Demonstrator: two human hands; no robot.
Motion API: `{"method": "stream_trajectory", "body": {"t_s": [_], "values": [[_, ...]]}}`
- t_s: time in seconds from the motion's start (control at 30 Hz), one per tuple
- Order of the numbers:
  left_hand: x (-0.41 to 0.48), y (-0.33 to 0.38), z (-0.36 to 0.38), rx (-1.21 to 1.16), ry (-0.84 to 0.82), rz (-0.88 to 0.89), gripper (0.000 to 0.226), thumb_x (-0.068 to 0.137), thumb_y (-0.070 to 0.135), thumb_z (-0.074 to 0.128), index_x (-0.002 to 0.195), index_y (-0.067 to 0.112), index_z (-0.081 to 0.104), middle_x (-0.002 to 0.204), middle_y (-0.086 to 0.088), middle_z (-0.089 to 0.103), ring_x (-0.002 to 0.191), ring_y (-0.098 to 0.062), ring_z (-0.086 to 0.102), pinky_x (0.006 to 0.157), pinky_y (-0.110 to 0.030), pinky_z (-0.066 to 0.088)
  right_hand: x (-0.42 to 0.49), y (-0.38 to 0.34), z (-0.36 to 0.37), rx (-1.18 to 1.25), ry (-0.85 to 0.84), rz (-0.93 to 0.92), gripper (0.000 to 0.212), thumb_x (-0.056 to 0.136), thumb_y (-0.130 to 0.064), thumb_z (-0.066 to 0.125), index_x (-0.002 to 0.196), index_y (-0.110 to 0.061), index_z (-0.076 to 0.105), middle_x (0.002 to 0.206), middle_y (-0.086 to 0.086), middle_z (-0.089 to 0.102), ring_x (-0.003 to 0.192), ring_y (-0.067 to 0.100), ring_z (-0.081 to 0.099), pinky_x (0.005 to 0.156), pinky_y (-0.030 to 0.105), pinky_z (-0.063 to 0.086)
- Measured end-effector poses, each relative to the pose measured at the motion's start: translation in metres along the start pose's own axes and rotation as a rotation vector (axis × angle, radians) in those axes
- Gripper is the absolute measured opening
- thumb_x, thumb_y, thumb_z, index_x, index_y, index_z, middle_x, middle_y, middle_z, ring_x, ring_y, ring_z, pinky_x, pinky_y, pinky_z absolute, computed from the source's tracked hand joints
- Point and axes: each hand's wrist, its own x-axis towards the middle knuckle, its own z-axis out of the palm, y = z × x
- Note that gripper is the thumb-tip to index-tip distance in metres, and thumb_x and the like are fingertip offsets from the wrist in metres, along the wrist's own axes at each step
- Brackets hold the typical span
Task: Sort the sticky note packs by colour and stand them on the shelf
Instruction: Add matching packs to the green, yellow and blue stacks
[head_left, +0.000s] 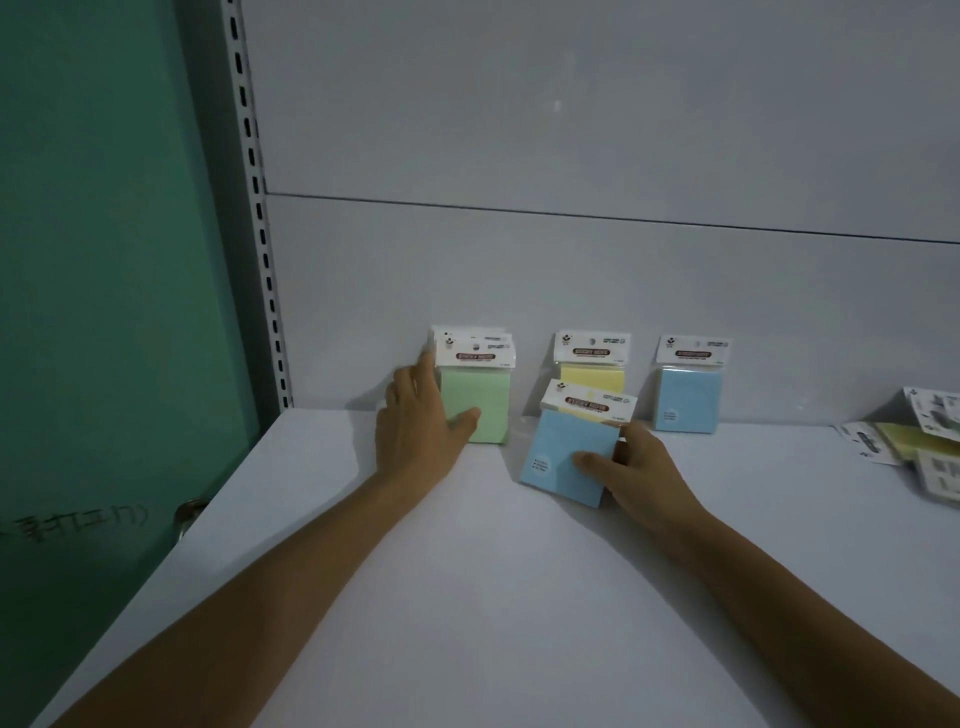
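Currently a blue pack (566, 457) is tilted just in front of the yellow pack (592, 371), low over the shelf (467, 597). The right hand (639, 467) pinches it at its right edge, thumb on the face and fingers behind. The yellow pack stands upright against the back panel (571, 260). Left of it stand the green packs (483, 400), at least two deep, and the left hand (415, 431) grasps them, thumb across the front and fingers along their left side. Right of the yellow pack, a little apart, stands a second blue pack (688, 397). Far right of the yellow pack, loose packs (924, 441) lie flat in a heap, some of them yellow. By my reading the sorting is partway done: three colour groups are started, the held pack likely belongs beside the second blue pack, and the heap is left to sort.
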Motion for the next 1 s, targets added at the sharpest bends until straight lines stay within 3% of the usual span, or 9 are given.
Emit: {"method": "stream_trajectory", "body": {"t_s": [0.1, 0.27, 0.4, 0.5, 0.53, 0.63, 0.7, 0.8, 1.0], "values": [[-0.004, 0.018, -0.01, -0.005, 0.112, 0.298, 0.061, 0.085, 0.034, 0.062, 0.137, 0.016, 0.037, 0.13, -0.009, 0.045, 0.115, -0.028, 0.046, 0.088, -0.04, 0.045, 0.005, -0.006, -0.011, -0.04, -0.017, 0.042, 0.038, 0.084, -0.015, 0.068, 0.118, -0.018, 0.053, 0.116, 0.006, 0.066, 0.094, 0.016, 0.066, 0.064, 0.026, 0.056], [-0.016, 0.077, 0.001, -0.151, -0.117, 0.399, 0.041, 0.085, 0.035, 0.061, 0.122, 0.022, 0.05, 0.121, 0.001, 0.05, 0.112, -0.019, 0.049, 0.084, -0.039, 0.048, 0.01, -0.009, -0.048, -0.555, 0.097, -0.043, 0.044, 0.081, -0.036, 0.069, 0.116, -0.017, 0.05, 0.092, 0.001, 0.062, 0.082, 0.022, 0.061, 0.078, 0.045, 0.053], [-0.025, 0.128, 0.041, -0.294, -0.296, 0.268, 0.058, 0.085, 0.034, 0.063, 0.134, 0.015, 0.04, 0.134, -0.004, 0.045, 0.125, -0.022, 0.041, 0.1, -0.04, 0.04, 0.014, 0.005, -0.093, -0.614, 0.128, 0.006, 0.043, 0.085, -0.037, 0.064, 0.118, -0.018, 0.043, 0.095, 0.0, 0.058, 0.08, 0.026, 0.063, 0.069, 0.046, 0.055], [-0.024, 0.17, 0.07, -0.462, -0.361, 0.129, 0.062, 0.083, 0.031, 0.065, 0.134, 0.008, 0.036, 0.133, -0.008, 0.044, 0.126, -0.024, 0.04, 0.103, -0.036, 0.036, 0.025, 0.019, -0.134, -0.622, 0.156, -0.029, 0.039, 0.089, -0.032, 0.06, 0.12, -0.02, 0.041, 0.099, -0.001, 0.059, 0.054, 0.016, 0.061, 0.041, 0.024, 0.048], [-0.023, 0.182, 0.08, -0.499, -0.366, 0.096, 0.059, 0.083, 0.03, 0.066, 0.13, 0.007, 0.038, 0.128, -0.007, 0.046, 0.123, -0.024, 0.042, 0.101, -0.035, 0.037, 0.03, 0.023, -0.146, -0.624, 0.162, -0.037, 0.039, 0.089, -0.03, 0.06, 0.122, -0.019, 0.041, 0.102, 0.001, 0.06, 0.054, 0.016, 0.061, 0.04, 0.021, 0.046], [-0.023, 0.207, 0.109, -0.593, -0.368, -0.025, 0.058, 0.08, 0.024, 0.068, 0.129, 0.009, 0.041, 0.125, -0.009, 0.051, 0.116, -0.026, 0.049, 0.099, -0.041, 0.044, 0.047, 0.032, -0.167, -0.635, 0.17, -0.082, 0.04, 0.088, -0.029, 0.062, 0.119, -0.016, 0.041, 0.108, 0.01, 0.063, 0.071, 0.027, 0.064, 0.055, 0.031, 0.053], [-0.022, 0.219, 0.123, -0.621, -0.369, -0.104, 0.062, 0.079, 0.021, 0.068, 0.133, 0.011, 0.04, 0.128, -0.01, 0.053, 0.118, -0.027, 0.051, 0.097, -0.044, 0.046, 0.059, 0.036, -0.172, -0.628, 0.16, -0.15, 0.037, 0.086, -0.027, 0.064, 0.111, -0.018, 0.039, 0.104, 0.012, 0.066, 0.071, 0.027, 0.063, 0.059, 0.034, 0.053], [-0.022, 0.224, 0.14, -0.583, -0.316, -0.116, 0.059, 0.078, 0.02, 0.068, 0.131, 0.011, 0.043, 0.127, -0.009, 0.054, 0.115, -0.025, 0.053, 0.093, -0.044, 0.048, 0.075, 0.038, -0.174, -0.566, 0.109, -0.179, 0.054, 0.083, -0.027, 0.069, 0.123, -0.018, 0.035, 0.103, 0.009, 0.065, 0.076, 0.025, 0.063, 0.067, 0.04, 0.056], [-0.024, 0.219, 0.146, -0.621, -0.267, -0.167, 0.055, 0.081, 0.025, 0.068, 0.131, 0.022, 0.046, 0.121, 0.002, 0.062, 0.106, -0.016, 0.06, 0.09, -0.042, 0.053, 0.086, 0.058, -0.175, -0.364, 0.1, -0.173, 0.068, 0.076, -0.031, 0.075, 0.132, -0.022, 0.037, 0.109, -0.001, 0.06, 0.082, 0.017, 0.06, 0.071, 0.027, 0.046]]}}
